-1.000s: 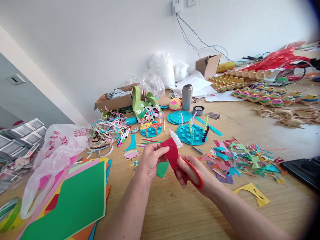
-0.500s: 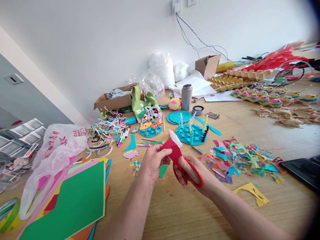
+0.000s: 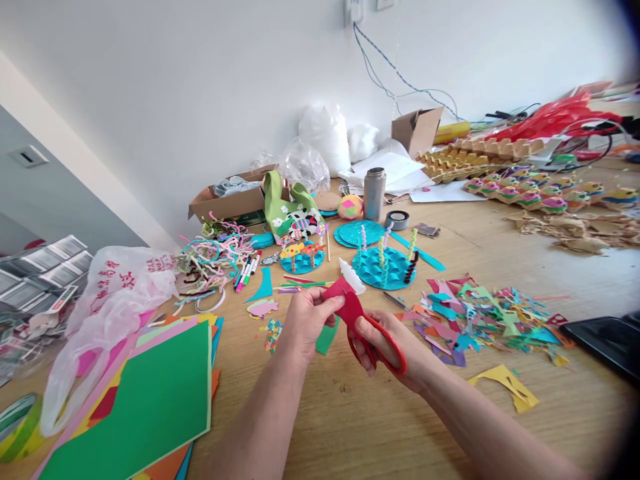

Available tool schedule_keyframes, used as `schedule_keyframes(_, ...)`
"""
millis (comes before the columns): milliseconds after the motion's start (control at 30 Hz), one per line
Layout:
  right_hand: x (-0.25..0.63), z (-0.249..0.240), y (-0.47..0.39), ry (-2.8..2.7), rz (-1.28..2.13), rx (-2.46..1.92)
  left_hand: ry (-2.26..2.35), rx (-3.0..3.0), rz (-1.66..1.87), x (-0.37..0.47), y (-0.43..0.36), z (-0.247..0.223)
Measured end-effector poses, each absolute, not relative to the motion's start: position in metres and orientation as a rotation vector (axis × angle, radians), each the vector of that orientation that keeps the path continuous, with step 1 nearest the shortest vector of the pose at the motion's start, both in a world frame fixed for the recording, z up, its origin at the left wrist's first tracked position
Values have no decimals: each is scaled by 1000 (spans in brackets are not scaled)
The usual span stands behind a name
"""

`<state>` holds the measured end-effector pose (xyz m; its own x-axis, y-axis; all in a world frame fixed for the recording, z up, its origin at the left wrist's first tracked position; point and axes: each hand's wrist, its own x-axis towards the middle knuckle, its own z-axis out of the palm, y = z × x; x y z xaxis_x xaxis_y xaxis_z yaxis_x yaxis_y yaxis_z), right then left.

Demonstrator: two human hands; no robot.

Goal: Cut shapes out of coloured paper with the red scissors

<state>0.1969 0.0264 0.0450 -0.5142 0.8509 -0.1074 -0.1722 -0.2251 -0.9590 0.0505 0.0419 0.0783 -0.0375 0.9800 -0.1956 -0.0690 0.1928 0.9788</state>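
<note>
My left hand (image 3: 311, 320) pinches a dark red piece of paper (image 3: 349, 308) in front of me, above the table. In my right hand (image 3: 387, 343) is a pair of red-handled scissors (image 3: 395, 353), fingers through the loops. The paper hides most of the blades, so I cannot tell how far apart they are. Behind the paper lies a white cut-out shape (image 3: 352, 277). A green paper scrap (image 3: 327, 338) lies just past my left hand. Farther back stands a blue scalloped disc (image 3: 385, 270) with several upright fuzzy stems.
Colored paper sheets (image 3: 145, 393) are stacked at the left beside a plastic bag (image 3: 110, 300). Paper scraps (image 3: 490, 320) are heaped to the right, near a black object (image 3: 605, 343). Pipe cleaners (image 3: 215, 247), a metal bottle (image 3: 375, 193) and painted egg-carton pieces (image 3: 550, 190) are farther back.
Both hands hold nearly the same pose, with the red paper and scissors shifted only slightly. More of the green scrap shows beside my left hand.
</note>
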Motion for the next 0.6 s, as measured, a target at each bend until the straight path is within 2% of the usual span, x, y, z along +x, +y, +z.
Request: schedule_keyframes(600,199,47,24,-1271,1915,-805,1285,986,1077,47,42,81)
